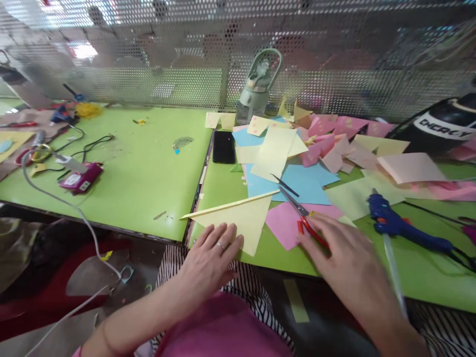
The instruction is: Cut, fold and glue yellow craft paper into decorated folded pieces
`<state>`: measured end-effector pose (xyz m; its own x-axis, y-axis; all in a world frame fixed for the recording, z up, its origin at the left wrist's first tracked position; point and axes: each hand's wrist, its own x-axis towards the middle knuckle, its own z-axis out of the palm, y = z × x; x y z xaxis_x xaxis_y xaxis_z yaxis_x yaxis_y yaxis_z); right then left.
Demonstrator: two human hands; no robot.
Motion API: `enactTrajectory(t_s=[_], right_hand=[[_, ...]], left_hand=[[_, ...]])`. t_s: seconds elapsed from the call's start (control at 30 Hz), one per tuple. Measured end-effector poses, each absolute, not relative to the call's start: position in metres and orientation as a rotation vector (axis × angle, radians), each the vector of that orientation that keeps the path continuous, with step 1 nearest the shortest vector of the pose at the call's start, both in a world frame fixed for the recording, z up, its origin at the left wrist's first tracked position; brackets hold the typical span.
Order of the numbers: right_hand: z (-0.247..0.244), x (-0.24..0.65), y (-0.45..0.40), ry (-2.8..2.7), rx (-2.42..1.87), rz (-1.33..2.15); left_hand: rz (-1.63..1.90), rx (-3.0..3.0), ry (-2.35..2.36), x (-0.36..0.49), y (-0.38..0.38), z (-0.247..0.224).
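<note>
My left hand (213, 253) lies flat on a pale yellow sheet of paper (238, 223), fingers stretched out, a ring on one of them. The sheet's upper edge is folded over into a narrow strip that slants up to the right. At the right, my right hand (342, 253) has its thumb and fingers about the red handles of a pair of scissors (299, 208). Their blades point up and left, over pink paper (280, 225). Black tweezers (284, 184) rest on blue paper (308, 181) just beyond the blade tips.
A blue glue gun (401, 225) lies to the right. Behind the sheet are a black phone (223, 147), a green bottle (256, 87) and heaped pink and yellow paper cuttings (345, 141). On the left table sits a purple power socket (82, 177) with a white cable.
</note>
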<state>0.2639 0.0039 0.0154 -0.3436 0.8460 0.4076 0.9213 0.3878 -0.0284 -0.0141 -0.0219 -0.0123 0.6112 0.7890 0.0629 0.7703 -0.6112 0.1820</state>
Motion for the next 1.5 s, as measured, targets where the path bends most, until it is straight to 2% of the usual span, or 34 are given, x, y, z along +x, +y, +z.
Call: enactTrajectory(t_s=[0.1,0.23,0.47,0.77,1.03,1.2,1.5], right_hand=[[-0.001,0.243,-0.003,-2.436,-1.276,-0.196],[-0.021,0.224,-0.005,-2.569,-1.162,-0.111],[-0.025,0.239,0.000,-2.572,-0.957,-0.128],[-0.013,0.245,-0.008,-2.492,-0.909,-0.306],[-0.004,0.240,-0.016,-2.431,-0.948,-0.294],[-0.014,0.221,-0.023,-2.423,-0.940,-0.242],[-0.024,0.195,-0.020,-2.364,-0.943,-0.081]], left_hand=[[0.212,2.755,1.310,-0.023,-0.028,-0.018],[0.269,2.813,1.283,-0.038,-0.028,-0.015],[0.491,2.800,1.373,-0.042,-0.047,-0.045],[0.711,2.824,1.361,-0.048,-0.053,-0.061],[0.778,2.797,1.413,-0.043,-0.057,-0.064],[0.941,2.746,1.375,-0.031,-0.059,-0.059],[0.970,2.700,1.261,-0.025,-0.046,-0.043]])
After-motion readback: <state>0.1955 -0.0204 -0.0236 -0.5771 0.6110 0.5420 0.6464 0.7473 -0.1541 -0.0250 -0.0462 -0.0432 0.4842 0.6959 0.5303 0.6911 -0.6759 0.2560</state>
